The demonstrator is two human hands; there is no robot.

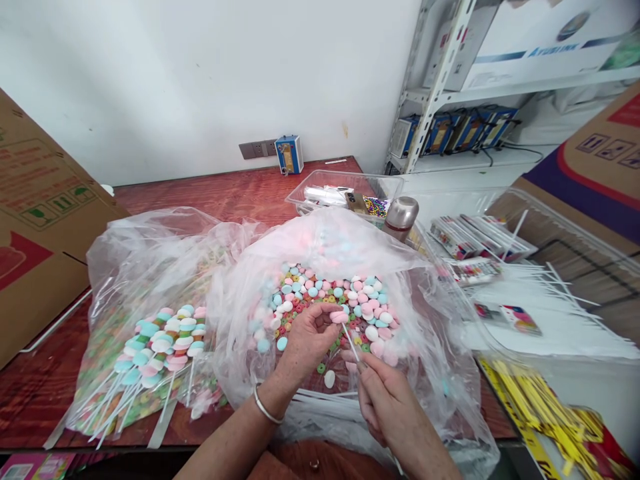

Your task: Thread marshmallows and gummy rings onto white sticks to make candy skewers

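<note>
Over an open clear plastic bag point(240, 320), my left hand point(306, 341) pinches a pink marshmallow candy point(339, 317) between thumb and fingertips. My right hand point(383, 397) grips a thin white stick point(351, 341), whose upper end meets the underside of the candy; I cannot tell how deep it goes in. Beneath both hands lie loose pink, blue and white marshmallows point(371, 333) mixed with coloured candy rings point(321, 367). At the left, several finished-looking candy skewers point(161, 344) lie on another plastic bag point(120, 280), their sticks pointing toward me.
A cardboard box point(40, 220) stands at the left. Behind the bag are a clear bin point(320, 179) and a steel flask point(401, 215). To the right, a larger clear tray point(500, 347) holds white sticks point(545, 287) and packets. Yellow ties point(545, 407) lie front right.
</note>
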